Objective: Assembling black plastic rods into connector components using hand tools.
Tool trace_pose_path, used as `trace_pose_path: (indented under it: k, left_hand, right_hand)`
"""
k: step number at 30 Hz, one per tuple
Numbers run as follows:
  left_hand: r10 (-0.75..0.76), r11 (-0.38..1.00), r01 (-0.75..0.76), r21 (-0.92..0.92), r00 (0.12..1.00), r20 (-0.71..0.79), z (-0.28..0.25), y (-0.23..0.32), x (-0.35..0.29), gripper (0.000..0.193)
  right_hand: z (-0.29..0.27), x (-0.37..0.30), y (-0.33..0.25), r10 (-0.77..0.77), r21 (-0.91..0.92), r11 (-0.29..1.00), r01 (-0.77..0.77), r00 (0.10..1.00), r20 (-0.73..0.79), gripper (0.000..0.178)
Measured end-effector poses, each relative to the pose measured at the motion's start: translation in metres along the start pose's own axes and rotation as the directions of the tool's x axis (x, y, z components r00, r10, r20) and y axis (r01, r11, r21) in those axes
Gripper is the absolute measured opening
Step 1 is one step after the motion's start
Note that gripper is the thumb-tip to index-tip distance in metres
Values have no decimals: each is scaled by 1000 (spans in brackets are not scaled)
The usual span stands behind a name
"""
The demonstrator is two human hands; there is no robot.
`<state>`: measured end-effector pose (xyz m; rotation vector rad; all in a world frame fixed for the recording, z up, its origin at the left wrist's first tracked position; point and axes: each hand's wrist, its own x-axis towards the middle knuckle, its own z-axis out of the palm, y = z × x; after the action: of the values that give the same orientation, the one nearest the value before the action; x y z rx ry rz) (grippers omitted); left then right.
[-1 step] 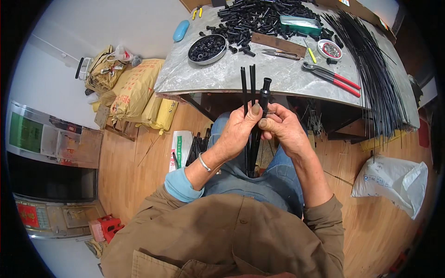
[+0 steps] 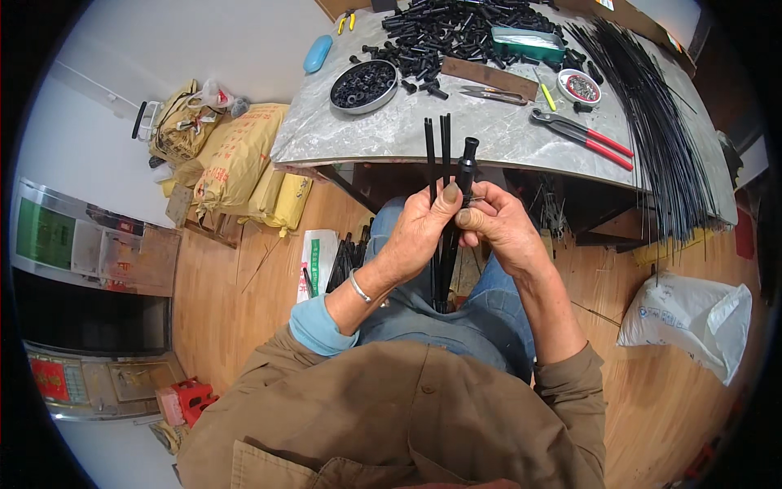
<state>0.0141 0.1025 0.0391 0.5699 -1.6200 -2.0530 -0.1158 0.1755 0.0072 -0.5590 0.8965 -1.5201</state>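
Note:
My left hand [image 2: 415, 232] is closed round a bundle of slim black rods [image 2: 431, 155] held upright between my knees, the thumb pressed on it. Among them stands a thicker black tube [image 2: 466, 171] with a flared, knobbed top, leaning slightly right. Against the tube's right side my right hand [image 2: 501, 224] is closed, thumb and fingers pinching a thin wire-like piece [image 2: 474, 198], mostly hidden by the fingertips. Both hands nearly touch, just in front of the table's near edge. The lower ends of the rods reach down to my lap.
On the grey table [image 2: 326, 138] lie a heap of black tube fittings [image 2: 440, 37], a bowl of black rings [image 2: 364, 85], red-handled pincers [image 2: 582, 140], scissors [image 2: 493, 95] and a long bundle of black rods [image 2: 652, 122]. A white sack [image 2: 684, 322] stands on the floor at right.

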Motion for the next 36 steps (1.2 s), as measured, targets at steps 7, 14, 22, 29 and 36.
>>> trace_pose_path:
  k: [7,14,22,29,36]
  left_hand:
    - [38,999,-37,18,996,-77,-5,-10,5,45]
    - [139,987,-110,116,950,-278,-5,-14,7,43]
    - [175,980,-146,134,955,-238,-4,-18,5,49]
    - [194,979,-172,105,948,-253,-7,-23,8,46]
    - [177,984,-168,58,952,-249,-1,-26,7,41]
  right_hand:
    - [9,10,23,-31,46,998,35,994,-104,44]
    - [16,-2,18,-516,-590,742,317,832,-202,41]
    - [23,-6,17,-537,-703,670,241,811,-233,18]
    - [34,-6,19,-803,-869,324,373,594,-44,10]
    - [10,7,15,-229,-232,950,209,972,-60,17]
